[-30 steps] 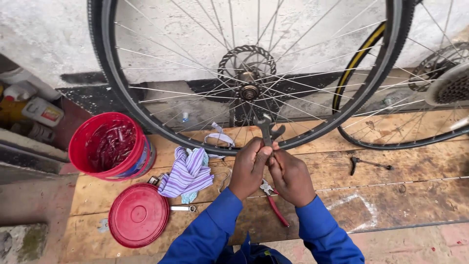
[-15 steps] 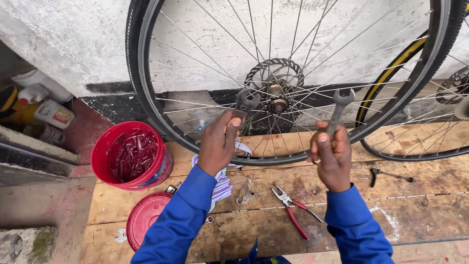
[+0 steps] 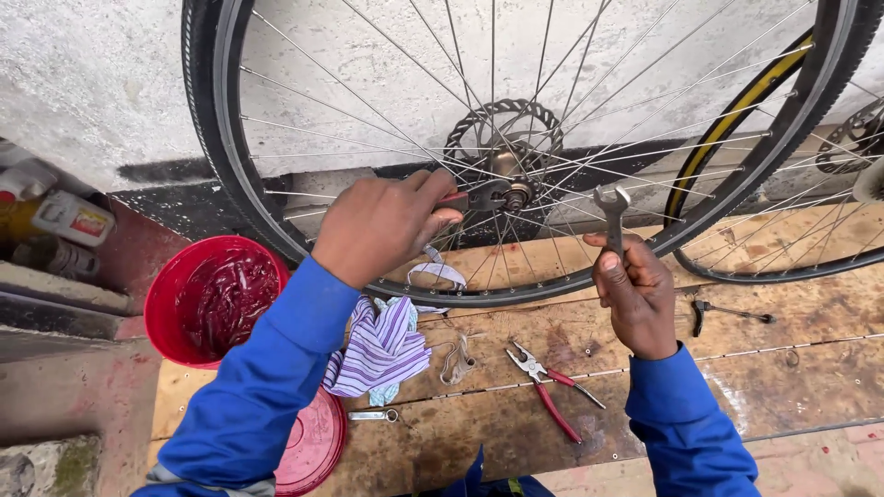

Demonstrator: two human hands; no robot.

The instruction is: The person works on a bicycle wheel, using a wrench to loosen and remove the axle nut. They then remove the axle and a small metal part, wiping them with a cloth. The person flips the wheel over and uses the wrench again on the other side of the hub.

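A: Hub (image 3: pixel 517 193) of the big bicycle wheel (image 3: pixel 502 147), upright against the pale wall. What's on it?

B: A wrench with a reddish handle (image 3: pixel 474 196), head set on the hub's left side. Left hand (image 3: pixel 382 225) closed around the handle, reaching in among the spokes.

A: Right hand?

B: Right hand (image 3: pixel 635 294) fisted around a grey open-ended spanner (image 3: pixel 611 216), held upright, jaw end up, in front of the rim's lower right. Not touching the hub.

A: Below the wheel?

B: Worn wooden board (image 3: pixel 810 368). Red-handled pliers (image 3: pixel 552 387) lie flat between the two forearms. Striped purple-and-white cloth (image 3: pixel 379 348) left of them, under the left sleeve.

A: Farther out?

B: Red tub (image 3: pixel 216 299) of dark red grease at left, its red lid (image 3: pixel 313 442) flat nearer the person. Small dark tool (image 3: pixel 727 313) lies to the right. Second wheel with a yellow stripe (image 3: pixel 792 156) stands behind, right.
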